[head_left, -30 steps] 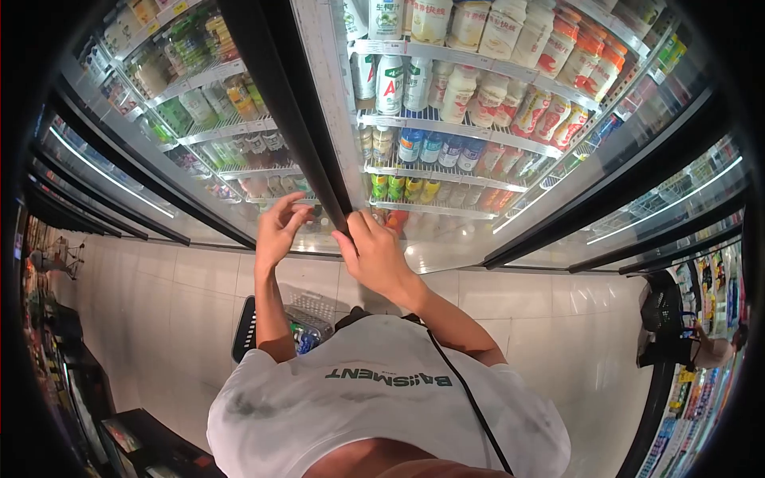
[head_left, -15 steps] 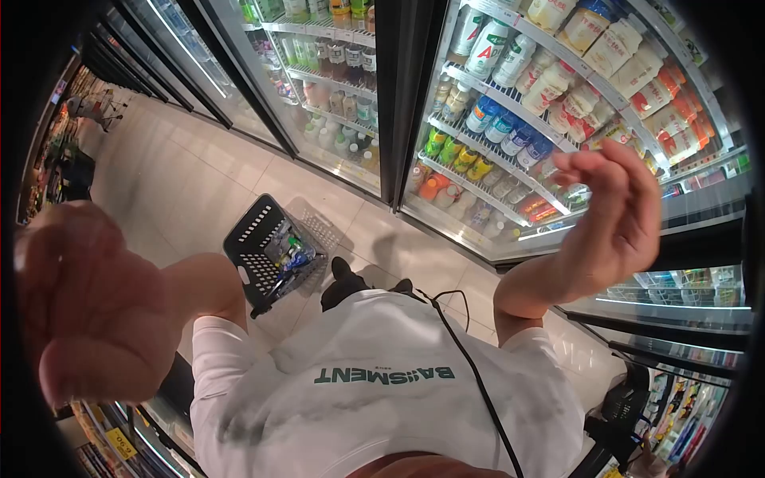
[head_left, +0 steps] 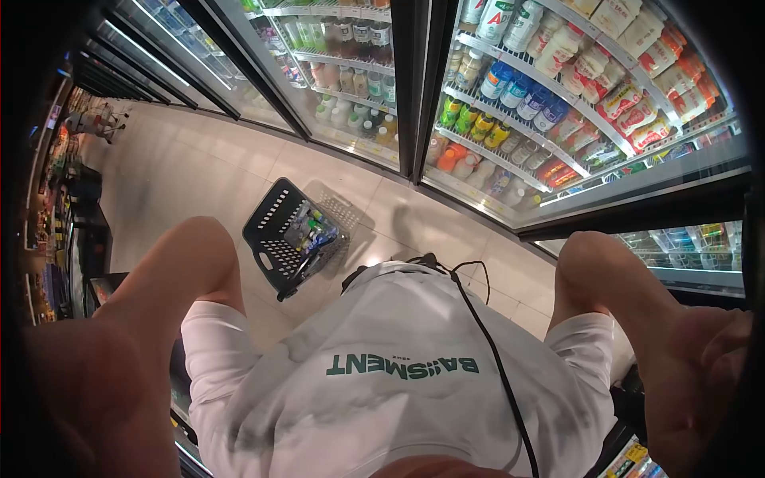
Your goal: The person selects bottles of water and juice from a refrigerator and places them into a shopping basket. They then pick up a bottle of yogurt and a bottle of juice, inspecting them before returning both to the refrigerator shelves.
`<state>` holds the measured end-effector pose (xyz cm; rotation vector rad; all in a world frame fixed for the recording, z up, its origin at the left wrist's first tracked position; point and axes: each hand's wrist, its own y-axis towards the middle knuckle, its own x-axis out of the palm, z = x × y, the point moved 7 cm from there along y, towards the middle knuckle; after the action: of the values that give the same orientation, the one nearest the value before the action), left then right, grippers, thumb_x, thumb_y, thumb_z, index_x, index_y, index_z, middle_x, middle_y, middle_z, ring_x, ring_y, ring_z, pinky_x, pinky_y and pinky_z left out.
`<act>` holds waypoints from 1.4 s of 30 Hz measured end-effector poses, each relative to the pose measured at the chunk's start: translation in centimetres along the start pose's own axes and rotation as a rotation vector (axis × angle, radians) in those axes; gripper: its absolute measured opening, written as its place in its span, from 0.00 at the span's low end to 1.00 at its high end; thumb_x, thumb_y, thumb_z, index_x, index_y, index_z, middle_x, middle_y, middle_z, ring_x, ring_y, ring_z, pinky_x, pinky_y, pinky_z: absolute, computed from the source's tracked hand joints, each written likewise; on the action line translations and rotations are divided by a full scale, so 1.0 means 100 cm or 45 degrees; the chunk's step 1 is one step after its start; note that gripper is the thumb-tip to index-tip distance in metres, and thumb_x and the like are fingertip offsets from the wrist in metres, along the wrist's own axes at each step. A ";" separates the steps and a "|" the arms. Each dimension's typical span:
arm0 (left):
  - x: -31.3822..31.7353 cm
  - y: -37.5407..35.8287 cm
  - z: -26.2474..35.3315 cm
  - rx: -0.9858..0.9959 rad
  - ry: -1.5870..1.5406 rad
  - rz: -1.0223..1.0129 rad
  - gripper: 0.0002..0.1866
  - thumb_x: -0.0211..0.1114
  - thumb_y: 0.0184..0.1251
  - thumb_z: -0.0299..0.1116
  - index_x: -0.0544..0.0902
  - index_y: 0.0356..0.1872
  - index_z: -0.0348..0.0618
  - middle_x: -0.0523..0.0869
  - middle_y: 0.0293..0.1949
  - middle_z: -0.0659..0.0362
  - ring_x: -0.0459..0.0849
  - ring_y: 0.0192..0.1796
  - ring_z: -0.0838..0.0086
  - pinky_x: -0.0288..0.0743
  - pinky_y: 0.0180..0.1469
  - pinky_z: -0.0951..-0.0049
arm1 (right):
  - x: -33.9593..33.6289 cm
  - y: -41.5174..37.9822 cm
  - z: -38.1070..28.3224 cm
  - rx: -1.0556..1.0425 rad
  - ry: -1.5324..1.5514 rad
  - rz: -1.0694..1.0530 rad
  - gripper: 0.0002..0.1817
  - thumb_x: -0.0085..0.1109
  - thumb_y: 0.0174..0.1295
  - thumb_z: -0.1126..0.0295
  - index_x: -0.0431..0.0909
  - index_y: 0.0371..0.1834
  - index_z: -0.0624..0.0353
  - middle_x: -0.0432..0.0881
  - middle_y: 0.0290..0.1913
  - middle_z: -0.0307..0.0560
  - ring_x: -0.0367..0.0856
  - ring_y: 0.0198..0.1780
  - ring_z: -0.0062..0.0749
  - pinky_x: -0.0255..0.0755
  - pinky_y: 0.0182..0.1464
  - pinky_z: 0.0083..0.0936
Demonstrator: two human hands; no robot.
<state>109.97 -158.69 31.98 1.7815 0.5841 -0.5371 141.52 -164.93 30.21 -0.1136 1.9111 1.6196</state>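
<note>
Head view, looking down. The shopping basket stands on the tiled floor ahead of the person, lower than both raised arms and nearer the left forearm. Both hands lie beyond the frame edge; whether their fingers are spread or closed cannot be told. Closed cooler doors hold bottled drinks.
</note>
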 end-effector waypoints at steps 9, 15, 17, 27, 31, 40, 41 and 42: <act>-0.020 -0.022 0.011 0.036 -0.009 -0.005 0.26 0.52 0.78 0.45 0.70 0.62 0.30 0.83 0.47 0.44 0.84 0.39 0.59 0.80 0.36 0.70 | 0.037 0.014 -0.028 -0.074 0.017 -0.099 0.22 0.41 0.78 0.60 0.62 0.69 0.60 0.75 0.55 0.52 0.79 0.41 0.37 0.76 0.31 0.24; -0.032 -0.030 0.013 0.040 -0.013 -0.003 0.26 0.54 0.77 0.45 0.71 0.61 0.30 0.83 0.46 0.44 0.84 0.38 0.59 0.79 0.36 0.69 | 0.054 0.024 -0.039 -0.102 0.053 -0.135 0.21 0.41 0.78 0.61 0.63 0.67 0.61 0.75 0.53 0.52 0.79 0.40 0.36 0.76 0.29 0.24; -0.037 -0.032 0.013 0.033 -0.012 -0.008 0.26 0.54 0.77 0.45 0.72 0.60 0.30 0.83 0.46 0.45 0.84 0.38 0.59 0.79 0.36 0.69 | 0.058 0.029 -0.040 -0.119 0.075 -0.145 0.21 0.42 0.78 0.61 0.64 0.67 0.62 0.75 0.52 0.52 0.79 0.39 0.36 0.76 0.29 0.24; -0.052 -0.033 0.022 0.021 0.008 -0.017 0.26 0.57 0.75 0.45 0.74 0.59 0.30 0.84 0.45 0.45 0.83 0.38 0.58 0.78 0.37 0.68 | 0.075 0.041 -0.041 -0.164 0.158 -0.172 0.19 0.42 0.78 0.63 0.65 0.63 0.64 0.75 0.49 0.53 0.78 0.36 0.34 0.75 0.27 0.23; -0.056 -0.034 0.031 -0.016 0.035 -0.024 0.26 0.58 0.75 0.45 0.75 0.58 0.29 0.84 0.45 0.45 0.83 0.38 0.58 0.78 0.37 0.67 | 0.077 0.037 -0.037 -0.151 0.182 -0.183 0.18 0.42 0.78 0.63 0.66 0.62 0.65 0.75 0.47 0.53 0.78 0.35 0.34 0.75 0.26 0.23; -0.063 -0.043 0.040 0.011 0.053 0.022 0.25 0.60 0.73 0.45 0.77 0.57 0.29 0.85 0.44 0.45 0.83 0.38 0.58 0.77 0.38 0.66 | 0.084 0.038 -0.045 -0.152 0.178 -0.208 0.17 0.43 0.78 0.64 0.67 0.59 0.67 0.76 0.44 0.54 0.77 0.32 0.33 0.74 0.24 0.22; -0.067 -0.045 0.042 0.010 0.069 0.038 0.25 0.60 0.73 0.45 0.77 0.57 0.29 0.85 0.44 0.45 0.83 0.38 0.58 0.77 0.38 0.66 | 0.084 0.040 -0.044 -0.152 0.183 -0.201 0.17 0.43 0.78 0.64 0.67 0.59 0.67 0.76 0.43 0.54 0.77 0.32 0.33 0.74 0.24 0.22; -0.072 -0.045 0.044 0.002 0.084 0.067 0.25 0.60 0.73 0.45 0.78 0.56 0.29 0.85 0.44 0.45 0.83 0.38 0.58 0.77 0.38 0.66 | 0.086 0.041 -0.044 -0.155 0.192 -0.193 0.17 0.43 0.78 0.64 0.67 0.58 0.68 0.76 0.43 0.54 0.77 0.32 0.32 0.74 0.24 0.22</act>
<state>101.33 -162.63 31.99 1.8162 0.5801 -0.4441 131.03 -165.17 29.65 -0.4316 1.8636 1.6628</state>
